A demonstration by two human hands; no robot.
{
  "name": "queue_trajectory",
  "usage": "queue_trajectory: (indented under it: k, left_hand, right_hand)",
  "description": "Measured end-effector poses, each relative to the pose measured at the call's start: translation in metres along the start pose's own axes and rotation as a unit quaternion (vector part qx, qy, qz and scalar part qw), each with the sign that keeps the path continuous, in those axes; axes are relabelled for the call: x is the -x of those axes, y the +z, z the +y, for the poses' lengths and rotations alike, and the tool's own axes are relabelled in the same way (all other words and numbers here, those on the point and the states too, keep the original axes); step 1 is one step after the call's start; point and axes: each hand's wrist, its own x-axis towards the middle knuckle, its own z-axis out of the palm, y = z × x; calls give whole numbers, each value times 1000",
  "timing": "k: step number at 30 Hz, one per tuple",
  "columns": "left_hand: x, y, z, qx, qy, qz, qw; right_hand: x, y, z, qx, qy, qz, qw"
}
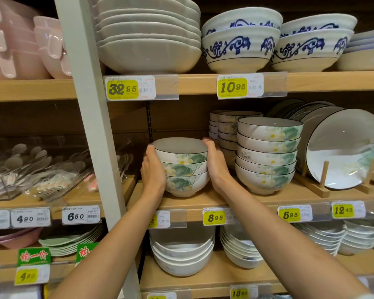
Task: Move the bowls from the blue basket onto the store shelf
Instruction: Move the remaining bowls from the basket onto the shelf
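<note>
Left hand [153, 169] & right hand [215, 162] cup a 3-high stack of bowls [185, 167] by its sides. Foot sits near shelf [225, 201] front edge, beside taller stack [267, 156]. Risk: uneven release tips bowls; right knuckles knock taller stack.

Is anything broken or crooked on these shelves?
Nothing stands out. The bowls between the left hand and right hand sit straight on the shelf. The big plate leans, but on its wooden stand.

The bowls [183, 169] are finished in smooth, glossy glazed ceramic. The shelf [181, 203] is made of pale, matt wood. The price tags [214, 217] are printed paper, held behind clear plastic.
</note>
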Motion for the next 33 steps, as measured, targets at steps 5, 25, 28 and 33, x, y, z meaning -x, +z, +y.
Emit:
queue_trajectory:
  k: [5,25,28,33]
  left_hand:
    - [5,2,-3,-14,10,18,1000]
    - [0,2,-14,-128,151,51,979]
    - [-2,2,-16,-149,151,56,976]
    - [0,2,-14,-140,145,61,978]
  right_hand:
    - [3,4,-3,54,-14,36,998]
    - [2,10,5,100,-59,105,988]
    - [1,10,4,101,-58,102,988]
    - [3,13,2,98,-44,95,990]
